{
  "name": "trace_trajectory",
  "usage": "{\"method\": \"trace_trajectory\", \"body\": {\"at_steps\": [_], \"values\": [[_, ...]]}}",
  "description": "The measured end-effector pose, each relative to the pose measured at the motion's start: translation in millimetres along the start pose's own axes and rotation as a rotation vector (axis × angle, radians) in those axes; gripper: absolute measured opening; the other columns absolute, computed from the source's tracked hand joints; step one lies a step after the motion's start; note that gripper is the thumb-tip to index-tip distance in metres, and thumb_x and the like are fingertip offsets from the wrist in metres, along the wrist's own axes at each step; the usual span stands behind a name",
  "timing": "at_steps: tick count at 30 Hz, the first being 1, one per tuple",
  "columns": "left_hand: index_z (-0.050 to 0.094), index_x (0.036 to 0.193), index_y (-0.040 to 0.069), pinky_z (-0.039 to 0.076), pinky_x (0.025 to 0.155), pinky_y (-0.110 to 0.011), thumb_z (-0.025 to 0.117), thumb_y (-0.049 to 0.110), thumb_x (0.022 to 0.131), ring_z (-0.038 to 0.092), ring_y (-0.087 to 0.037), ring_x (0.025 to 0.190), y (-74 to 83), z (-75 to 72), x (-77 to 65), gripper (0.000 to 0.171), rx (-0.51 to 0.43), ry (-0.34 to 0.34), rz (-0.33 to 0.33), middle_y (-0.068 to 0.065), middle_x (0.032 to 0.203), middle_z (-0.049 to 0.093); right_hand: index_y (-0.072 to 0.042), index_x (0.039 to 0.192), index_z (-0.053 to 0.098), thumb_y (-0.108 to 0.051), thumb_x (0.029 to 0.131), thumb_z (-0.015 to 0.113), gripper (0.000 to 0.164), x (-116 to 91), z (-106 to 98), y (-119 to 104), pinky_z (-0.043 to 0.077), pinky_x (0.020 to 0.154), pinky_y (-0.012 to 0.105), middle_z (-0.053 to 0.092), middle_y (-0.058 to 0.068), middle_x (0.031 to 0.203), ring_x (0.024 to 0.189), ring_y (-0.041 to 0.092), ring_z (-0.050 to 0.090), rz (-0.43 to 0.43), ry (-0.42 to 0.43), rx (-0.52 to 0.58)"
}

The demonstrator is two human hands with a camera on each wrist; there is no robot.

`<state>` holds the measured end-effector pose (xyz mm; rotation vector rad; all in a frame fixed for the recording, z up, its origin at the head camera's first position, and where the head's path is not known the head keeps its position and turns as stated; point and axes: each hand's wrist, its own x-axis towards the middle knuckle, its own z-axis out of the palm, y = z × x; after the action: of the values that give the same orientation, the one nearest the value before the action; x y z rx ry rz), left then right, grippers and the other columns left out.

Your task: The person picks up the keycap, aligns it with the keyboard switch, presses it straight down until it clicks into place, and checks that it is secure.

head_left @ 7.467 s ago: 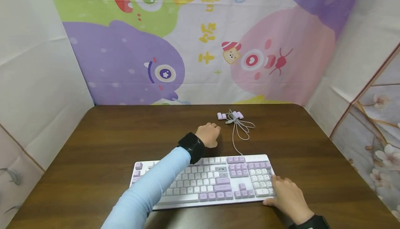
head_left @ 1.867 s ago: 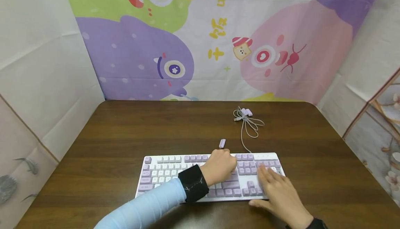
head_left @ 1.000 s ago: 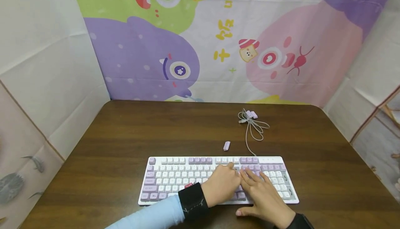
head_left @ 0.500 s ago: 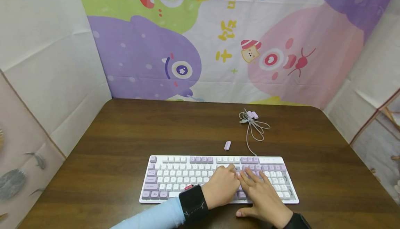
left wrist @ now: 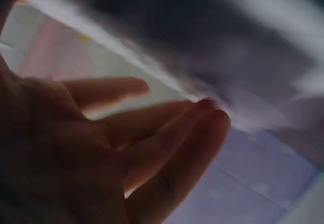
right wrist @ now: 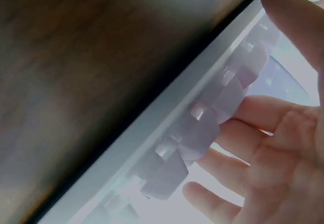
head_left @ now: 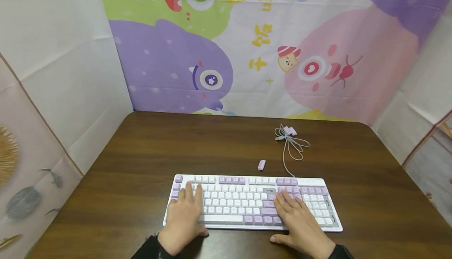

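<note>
A white and lilac keyboard [head_left: 226,219] lies near the front of the table. My left hand [head_left: 183,216] rests over its left end, fingers stretched across the keys and thumb by the front edge. In the left wrist view the same hand's fingertips [left wrist: 215,118] reach the blurred keyboard edge. My right hand [head_left: 300,223] lies spread between the lilac keys and the number pad, covering some keys. The right wrist view shows its straight fingers [right wrist: 258,135] against the row of lilac keys. A bare grey key slot [head_left: 269,191] shows at the upper right, others at the right edge.
Behind the keyboard lies one loose lilac keycap [head_left: 261,165]. Farther back are a bundled white cable [head_left: 294,146] and two lilac keycaps [head_left: 290,131] beside its tie. A cartoon cloth [head_left: 212,55] hangs beyond the wooden table [head_left: 197,141].
My left hand has left the middle of the keyboard for its left end, its fingers now straight. Earlier, more keycaps lay by the cable; one now lies nearer the keyboard.
</note>
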<state>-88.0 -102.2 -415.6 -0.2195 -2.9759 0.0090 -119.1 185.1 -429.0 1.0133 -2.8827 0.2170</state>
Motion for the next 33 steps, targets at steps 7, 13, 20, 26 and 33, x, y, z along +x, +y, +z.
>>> {"method": "trace_trajectory", "body": {"at_steps": [7, 13, 20, 26, 33], "values": [[0.051, 0.122, -0.004, 0.048, 0.053, -0.044, 0.09, 0.043, 0.038, 0.057, -0.037, 0.088, -33.9, 6.2, -20.1, 0.103, -0.095, -0.032, -0.181, -0.029, 0.11, 0.056, -0.002, 0.109, 0.066, -0.05, 0.069, 0.072, 0.062, 9, -2, 2, 0.049, 0.086, 0.047, 0.065, 0.016, 0.116, 0.111, 0.032, 0.06, -0.059, 0.124, -0.052], [0.053, 0.12, 0.001, 0.044, 0.046, -0.041, 0.09, 0.04, 0.038, 0.057, -0.033, 0.071, -41.5, 8.1, -26.1, 0.098, -0.128, 0.025, -0.169, -0.023, 0.09, 0.058, -0.012, 0.091, 0.073, -0.034, 0.077, 0.071, 0.026, 33, -16, 26, 0.053, 0.067, 0.032, 0.073, 0.001, 0.093, 0.081, 0.016, 0.068, -0.047, 0.1, 0.079], [0.051, 0.126, 0.003, 0.043, 0.048, -0.042, 0.088, 0.042, 0.041, 0.055, -0.033, 0.076, -40.0, 10.1, -22.2, 0.101, -0.145, -0.005, -0.174, -0.022, 0.096, 0.055, -0.01, 0.09, 0.075, -0.026, 0.081, 0.069, 0.019, 77, -36, 72, 0.05, 0.059, 0.035, 0.073, 0.003, 0.086, 0.078, 0.022, 0.068, 0.098, 0.109, 0.097], [0.049, 0.128, 0.004, 0.044, 0.049, -0.041, 0.088, 0.041, 0.043, 0.054, -0.033, 0.082, -38.2, 6.7, -22.8, 0.1, -0.163, -0.055, -0.208, -0.022, 0.1, 0.054, -0.002, 0.101, 0.07, -0.025, 0.085, 0.063, 0.029, 112, -43, 117, 0.05, 0.075, 0.048, 0.069, 0.017, 0.102, 0.095, 0.036, 0.063, 0.117, 0.062, -0.033], [0.05, 0.129, 0.004, 0.045, 0.05, -0.041, 0.088, 0.041, 0.042, 0.054, -0.032, 0.085, -34.9, 6.5, -24.1, 0.102, -0.157, -0.052, -0.225, -0.022, 0.103, 0.054, 0.005, 0.124, 0.055, -0.041, 0.091, 0.051, 0.057, 142, -32, 148, 0.045, 0.084, 0.057, 0.048, 0.033, 0.131, 0.116, 0.047, 0.05, 0.161, -0.131, -0.079]]}}
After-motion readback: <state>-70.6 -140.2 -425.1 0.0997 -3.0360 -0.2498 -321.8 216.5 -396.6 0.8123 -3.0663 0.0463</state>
